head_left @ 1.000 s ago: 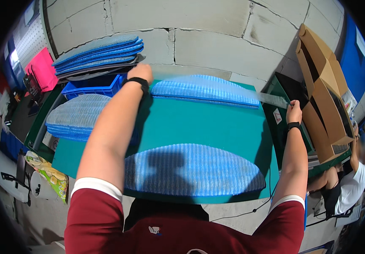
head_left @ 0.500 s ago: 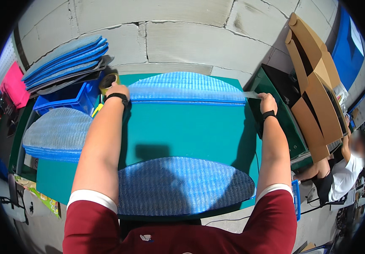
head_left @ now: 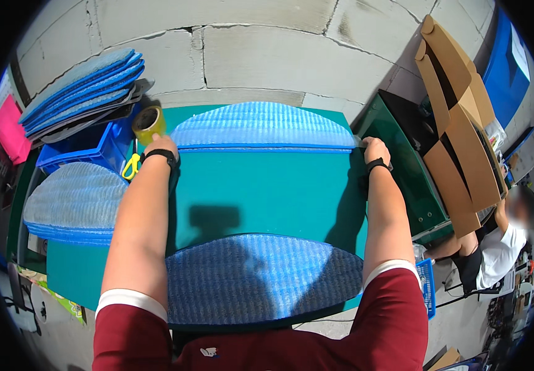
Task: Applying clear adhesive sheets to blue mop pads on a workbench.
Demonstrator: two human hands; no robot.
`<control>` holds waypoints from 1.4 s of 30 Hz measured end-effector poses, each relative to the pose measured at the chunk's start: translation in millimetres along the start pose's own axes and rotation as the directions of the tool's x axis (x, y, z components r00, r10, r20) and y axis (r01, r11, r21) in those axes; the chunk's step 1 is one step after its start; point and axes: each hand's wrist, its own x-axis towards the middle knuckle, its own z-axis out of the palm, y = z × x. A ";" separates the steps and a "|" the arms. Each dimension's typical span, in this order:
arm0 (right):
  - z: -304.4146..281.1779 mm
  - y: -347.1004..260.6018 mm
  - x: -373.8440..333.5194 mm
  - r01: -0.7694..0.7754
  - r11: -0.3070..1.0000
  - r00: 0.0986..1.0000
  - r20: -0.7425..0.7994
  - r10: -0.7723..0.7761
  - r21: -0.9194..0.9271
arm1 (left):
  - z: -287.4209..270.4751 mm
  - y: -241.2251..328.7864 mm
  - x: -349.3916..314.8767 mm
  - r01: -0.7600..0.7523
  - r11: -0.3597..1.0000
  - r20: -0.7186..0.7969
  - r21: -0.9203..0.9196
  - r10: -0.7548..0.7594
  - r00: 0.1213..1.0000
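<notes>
A roll of clear yellowish tape point(head_left: 149, 125) stands against my left hand point(head_left: 162, 146), whose fingers curl at its lower edge and are partly hidden. My right hand point(head_left: 376, 150) pinches the free end of the clear tape at the far right. Between my hands the strip runs along the straight edge of a blue, half-oval foam pad point(head_left: 266, 130); it is hard to make out against the foam. Closer to my body lies a second quilted pad point(head_left: 261, 278), curved side away from me. Yellow-handled scissors point(head_left: 131, 166) rest left of my left wrist.
More pads point(head_left: 75, 198) are stacked on the green table point(head_left: 267, 191) at left. Behind them, a blue bin point(head_left: 81, 151) sits below another pad pile point(head_left: 81, 89). Cardboard boxes point(head_left: 465, 148) lean over a green cabinet point(head_left: 391, 154) at right. Beyond sits another person point(head_left: 499, 260) in white.
Both hands have come slightly lower and nearer the far pad, and the strip now lies close along its straight edge. My view has shifted a little.
</notes>
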 end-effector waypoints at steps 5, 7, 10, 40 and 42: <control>21.4 14.2 11.5 0.115 0.990 0.959 0.252 -0.131 0.076 | 0.7 -3.6 3.6 0.026 0.994 -0.020 -0.103 -0.028 0.999; 23.5 15.9 12.4 0.113 0.991 0.942 0.310 -0.131 0.076 | -1.0 -8.3 2.5 0.009 0.992 -0.001 -0.126 -0.010 1.000; 15.5 16.1 11.4 0.056 0.995 0.950 0.302 -0.080 0.085 | -13.3 -11.7 -3.6 -0.025 0.985 0.023 -0.171 0.029 0.999; -138.9 50.8 -330.8 -0.171 0.751 0.964 0.264 -0.005 0.638 | 66.1 -215.0 -337.0 -0.413 0.502 -0.329 -0.760 0.251 0.910; -127.8 48.7 -333.5 -0.075 0.787 0.983 0.176 -0.044 0.613 | 67.0 -210.5 -337.6 -0.439 0.552 -0.364 -0.709 0.247 0.898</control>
